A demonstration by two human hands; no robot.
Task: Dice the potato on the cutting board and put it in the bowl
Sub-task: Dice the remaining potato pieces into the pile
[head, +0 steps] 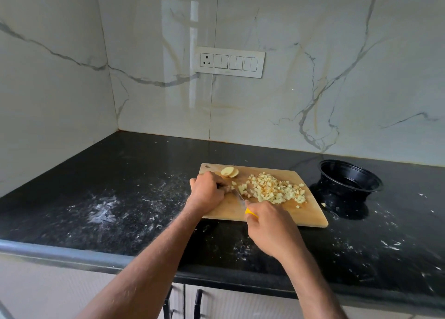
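Note:
A wooden cutting board (pixel 310 216) lies on the black counter. On its right half sits a heap of diced potato (pixel 274 188). Two potato slices (pixel 230 171) lie near the board's far left corner. My left hand (pixel 208 189) curls over a small piece of potato at the board's left side, mostly hiding it. My right hand (pixel 269 227) grips the yellow handle of a knife (pixel 240 198), whose blade points up-left and meets the potato beside my left fingers. A black bowl (pixel 350 175) stands to the right of the board, with nothing visible inside.
The black stone counter (pixel 120 198) carries white smears and crumbs on both sides. One potato bit (pixel 323 205) lies off the board near the bowl. Marble walls close the back and left. Cabinet handles (pixel 198 304) show below the counter edge.

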